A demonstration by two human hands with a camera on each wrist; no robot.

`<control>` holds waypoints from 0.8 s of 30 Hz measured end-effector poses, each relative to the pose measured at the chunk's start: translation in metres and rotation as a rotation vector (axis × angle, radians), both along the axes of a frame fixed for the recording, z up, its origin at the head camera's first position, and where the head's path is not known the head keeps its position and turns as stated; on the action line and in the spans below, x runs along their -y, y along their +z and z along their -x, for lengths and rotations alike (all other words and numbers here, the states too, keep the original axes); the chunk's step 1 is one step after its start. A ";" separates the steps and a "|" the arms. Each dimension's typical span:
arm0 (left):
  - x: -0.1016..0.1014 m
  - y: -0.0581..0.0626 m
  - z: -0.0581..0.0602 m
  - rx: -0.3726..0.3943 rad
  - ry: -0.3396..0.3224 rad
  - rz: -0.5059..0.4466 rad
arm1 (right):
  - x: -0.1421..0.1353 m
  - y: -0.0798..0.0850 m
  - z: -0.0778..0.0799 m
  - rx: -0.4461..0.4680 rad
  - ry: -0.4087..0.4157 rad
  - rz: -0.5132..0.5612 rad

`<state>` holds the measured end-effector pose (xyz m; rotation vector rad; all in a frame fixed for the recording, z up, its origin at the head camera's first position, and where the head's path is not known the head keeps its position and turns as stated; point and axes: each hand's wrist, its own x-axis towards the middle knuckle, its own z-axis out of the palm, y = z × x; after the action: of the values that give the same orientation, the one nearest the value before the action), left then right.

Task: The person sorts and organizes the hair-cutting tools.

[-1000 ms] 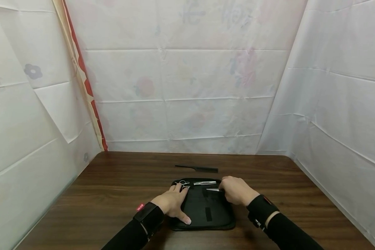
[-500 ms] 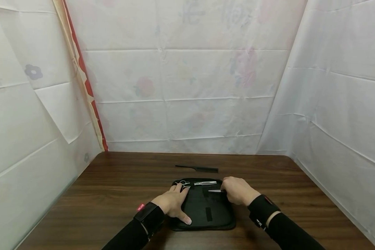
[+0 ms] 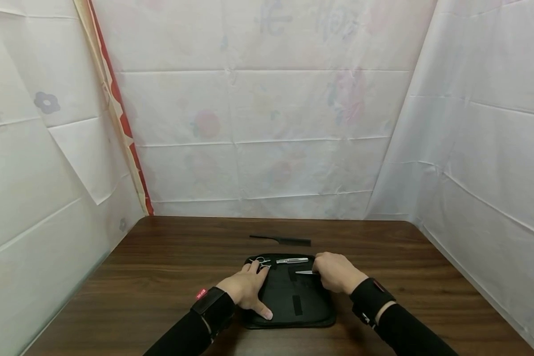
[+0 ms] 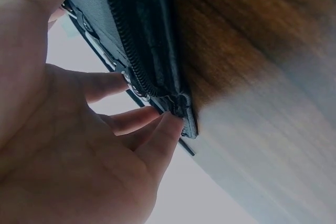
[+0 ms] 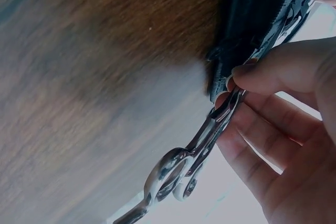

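A black zip case (image 3: 285, 301) lies flat on the table. My left hand (image 3: 244, 288) rests on its left side, fingers spread, the fingertips by the finger rings of silver scissors (image 3: 290, 260) that lie across the case's far part. In the left wrist view those fingers touch the zipped edge. My right hand (image 3: 339, 272) is at the case's far right corner and pinches a second pair of silver scissors (image 5: 202, 141) between thumb and fingers. Their blade points left over the case; the ringed handles stick out past the fingers in the right wrist view.
Beyond the case a black tail comb (image 3: 294, 242) lies on the brown wooden table (image 3: 160, 277). White sheeting (image 3: 258, 109) hangs behind the table and along both sides.
My right hand and its scissors shift slightly right, then slightly back left. The left hand stays in place on the case.
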<state>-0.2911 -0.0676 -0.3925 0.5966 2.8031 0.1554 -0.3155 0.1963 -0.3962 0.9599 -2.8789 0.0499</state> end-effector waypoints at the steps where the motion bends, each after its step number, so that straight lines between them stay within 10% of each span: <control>1: 0.000 0.000 0.000 -0.002 -0.001 0.005 | 0.000 0.000 0.000 -0.002 0.003 0.000; 24: -0.001 0.001 0.002 0.022 0.005 0.017 | 0.007 -0.002 0.003 -0.016 0.036 0.000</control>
<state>-0.2932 -0.0666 -0.3912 0.5807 2.7826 0.1385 -0.3187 0.1896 -0.3982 1.0072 -2.8475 0.0454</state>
